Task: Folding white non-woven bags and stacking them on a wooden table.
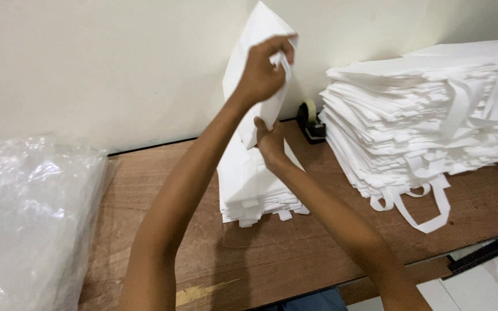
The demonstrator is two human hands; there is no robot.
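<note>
White fabric bag [256,69], held upright against the wall, its lower edge above a small stack of folded bags [255,187].

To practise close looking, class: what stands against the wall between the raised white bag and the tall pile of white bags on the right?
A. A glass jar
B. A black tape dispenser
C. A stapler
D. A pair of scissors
B: a black tape dispenser holding a roll sits on the wooden table by the wall, between the white bag held up by both hands and the tall pile.
</note>
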